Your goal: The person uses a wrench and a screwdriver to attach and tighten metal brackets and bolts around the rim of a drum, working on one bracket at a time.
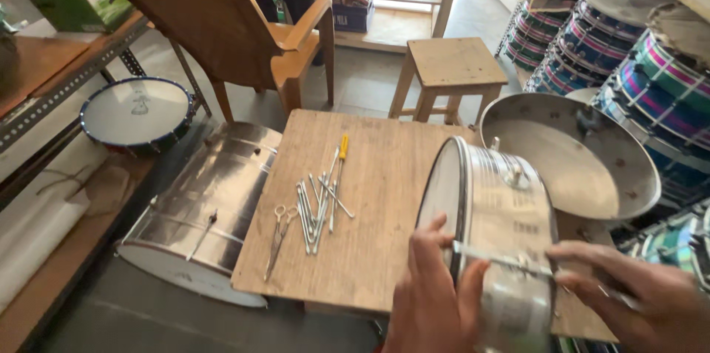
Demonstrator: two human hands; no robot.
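Steel drum [497, 231]: we see it on its side at the near right corner of the plywood tabletop [370, 249], skin facing left, shell partly past the tabletop edge.
Head view, left hand [433, 301]: our fingers [429, 238] curl over the drum's rim, bracing it.
Head view, right hand [636, 290]: fingers clenched on a thin metal tension rod [503, 258] lying across the shell.
Loose hardware: a bundle of rods [318, 205], a yellow-handled screwdriver [340, 175] and scissors [279, 238] lie mid-tabletop, well apart from the hands.
Surroundings: a larger steel drum [200, 212] on the floor to the left, a steel bowl-shaped shell [569, 153] just behind.
Risk, roll: we judge the round shell could roll off the edge if the left hand slackens.
Risk, slip: the rod could skid on polished steel and nick fingers.
Risk, scatter: a jolt could send the loose rods off the tabletop.
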